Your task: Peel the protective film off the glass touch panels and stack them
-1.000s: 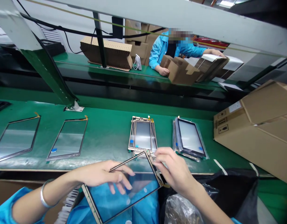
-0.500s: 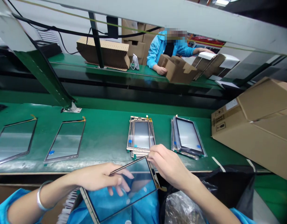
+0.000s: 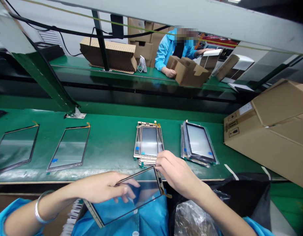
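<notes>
I hold a thin glass touch panel with a dark gold-edged frame above my lap, tilted. My left hand grips its left long edge, thumb on top and fingers underneath, seen through the glass. My right hand pinches the panel's far right corner, near the small gold flex tail. Just beyond my right hand lies a stack of bare panels on the green belt. A second stack, in clear plastic bags, lies to its right.
Two single panels lie flat on the belt at left. A large cardboard box stands at right. A black plastic bag hangs below my right arm. Across the line a person in blue handles cartons.
The panel has tipped a little flatter and moved slightly up and left in my hands. My right hand has slid along to its far corner. The person opposite has shifted a carton.
</notes>
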{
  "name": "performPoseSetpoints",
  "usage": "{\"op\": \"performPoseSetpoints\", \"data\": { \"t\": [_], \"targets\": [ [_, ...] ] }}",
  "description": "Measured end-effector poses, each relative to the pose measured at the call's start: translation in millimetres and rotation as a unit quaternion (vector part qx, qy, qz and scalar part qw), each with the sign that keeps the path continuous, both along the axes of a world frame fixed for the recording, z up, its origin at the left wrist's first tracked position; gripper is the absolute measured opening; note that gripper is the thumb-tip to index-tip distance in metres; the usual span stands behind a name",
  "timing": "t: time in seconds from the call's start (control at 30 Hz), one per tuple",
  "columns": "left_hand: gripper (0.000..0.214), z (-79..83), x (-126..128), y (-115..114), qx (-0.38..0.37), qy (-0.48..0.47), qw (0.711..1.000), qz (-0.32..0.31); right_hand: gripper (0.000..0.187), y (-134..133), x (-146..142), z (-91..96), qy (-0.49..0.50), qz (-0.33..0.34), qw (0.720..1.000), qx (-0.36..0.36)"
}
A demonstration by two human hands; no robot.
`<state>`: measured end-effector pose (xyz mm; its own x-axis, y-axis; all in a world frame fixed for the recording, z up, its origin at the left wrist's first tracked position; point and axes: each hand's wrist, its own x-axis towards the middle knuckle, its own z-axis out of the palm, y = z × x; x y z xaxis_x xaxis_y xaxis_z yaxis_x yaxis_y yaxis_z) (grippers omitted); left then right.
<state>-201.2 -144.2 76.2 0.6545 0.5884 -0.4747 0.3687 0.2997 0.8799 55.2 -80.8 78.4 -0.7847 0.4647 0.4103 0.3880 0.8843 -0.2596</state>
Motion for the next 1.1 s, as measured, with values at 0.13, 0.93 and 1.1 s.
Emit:
{"op": "performPoseSetpoints", "data": {
  "t": [0.13, 0.93, 1.1],
  "targets": [
    [0.036, -11.3, -3, 8, -0.099, -0.073, 0.992, -0.001, 0.014, -10, 4, -12.8, 0.081, 0.021, 0.988, 0.127],
    [0.037, -5.6, -3, 7, 0.058, 0.034, 0.997, -0.033, 0.011, -6, -2, 6.1, -0.018, -0.02, 0.985, -0.173],
    [0.035, -1.9, 1, 7, 0.11, 0.045, 0.992, -0.039, 0.017, -4, -4, 4.2, -0.044, -0.021, 0.988, -0.149]
  ]
}}
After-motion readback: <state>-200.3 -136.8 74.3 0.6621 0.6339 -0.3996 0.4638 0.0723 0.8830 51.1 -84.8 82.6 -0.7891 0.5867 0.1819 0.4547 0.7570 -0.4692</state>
